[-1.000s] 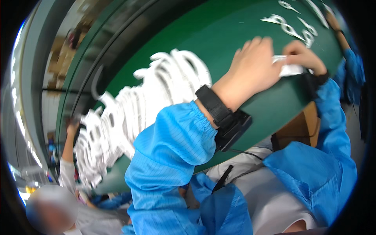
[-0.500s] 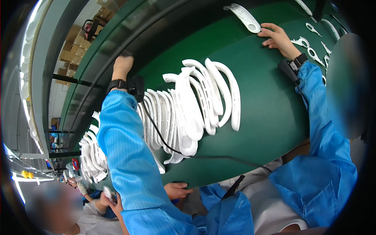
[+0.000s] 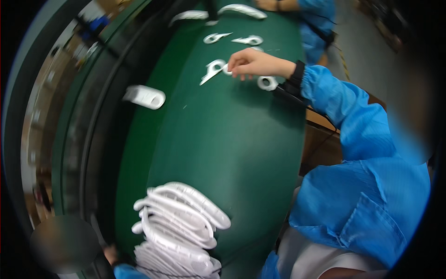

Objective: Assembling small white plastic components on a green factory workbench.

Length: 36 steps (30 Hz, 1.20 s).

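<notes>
Moderate light, soft shadow on green table (image 3: 223, 135), motion blur at left, fisheye-bent edges, black corners

The right arm (image 3: 350, 102) reaches forward and across to the left, sleeved in blue, its wrist (image 3: 296, 76) banded in black. The right hand (image 3: 232, 69) points left, back upward, fingers loosely curled downward. The left hand (image 3: 111, 255) shows at the lower left, small and blurred, its finger pose too indistinct to tell.
</notes>
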Available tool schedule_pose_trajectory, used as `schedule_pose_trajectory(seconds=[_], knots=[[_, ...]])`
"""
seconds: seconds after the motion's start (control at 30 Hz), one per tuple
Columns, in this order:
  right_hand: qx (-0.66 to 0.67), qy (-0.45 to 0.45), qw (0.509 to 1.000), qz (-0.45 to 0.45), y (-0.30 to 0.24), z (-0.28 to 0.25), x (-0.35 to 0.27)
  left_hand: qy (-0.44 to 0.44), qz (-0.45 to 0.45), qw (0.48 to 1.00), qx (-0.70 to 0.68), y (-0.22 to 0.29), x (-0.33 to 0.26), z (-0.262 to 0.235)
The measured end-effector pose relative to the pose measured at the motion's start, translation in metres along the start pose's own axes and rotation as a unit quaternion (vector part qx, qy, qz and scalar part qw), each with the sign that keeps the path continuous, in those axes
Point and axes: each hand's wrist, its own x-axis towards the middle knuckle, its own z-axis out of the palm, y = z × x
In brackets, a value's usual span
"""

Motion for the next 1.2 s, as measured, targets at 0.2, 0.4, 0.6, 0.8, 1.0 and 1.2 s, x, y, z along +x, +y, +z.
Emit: schedule_pose_trajectory(seconds=[0.2, 0.4, 0.6, 0.8, 1.0, 1.2], knots=[[-0.074, 0.165, 0.982, 0.056, 0.038, -0.072, -0.051, 0.265, -0.14, 0.944, -0.138, 0.182, 0.053, -0.209], [-0.232, 0.144, 0.962, -0.032, 0.035, -0.056, -0.028, 0.4, -0.065, 0.905, -0.126, 0.199, -0.001, -0.327], [-0.462, 0.111, 0.879, -0.036, 0.039, -0.022, 0.024, 0.431, -0.017, 0.882, -0.19, 0.3, -0.094, -0.487], [-0.504, 0.093, 0.859, -0.001, 0.004, -0.013, 0.011, 0.451, 0.243, 0.853, -0.099, 0.437, -0.158, -0.535], [-0.412, 0.162, 0.86, -0.253, -0.024, -0.004, -0.019, 0.402, 0.326, 0.853, -0.066, 0.516, -0.184, -0.525], [-0.031, -0.045, 0.998, -0.02, -0.008, 0.032, -0.046, 0.358, 0.361, 0.85, -0.138, 0.542, -0.184, -0.538]])
